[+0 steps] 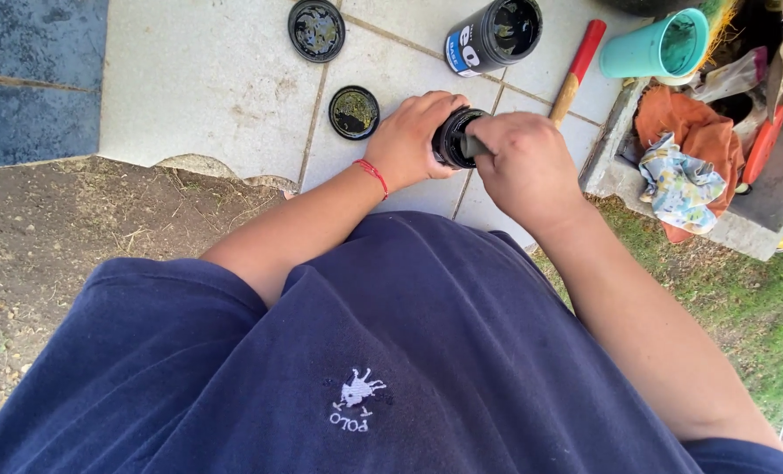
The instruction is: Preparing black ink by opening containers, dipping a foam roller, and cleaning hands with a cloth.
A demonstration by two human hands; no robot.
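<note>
From the head camera, the left hand [406, 138] wraps a round black jar [451, 138], and the right hand [521, 162] pinches a flat tool [474, 146] at its mouth. Just beyond this grip lie two round black lids [354, 112] and another open jar [493, 35] on rough pale floor tiles [207, 79], beside dry soil.

Glossy blk plastic jar [451, 136], rough tiles [216, 79]

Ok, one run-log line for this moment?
left hand: grips black jar | right hand: pushes tool into jar | lids on tiles

Two black jars [493, 35] [453, 138], two round lids [316, 29] [354, 112], one teal cup [657, 46].
</note>
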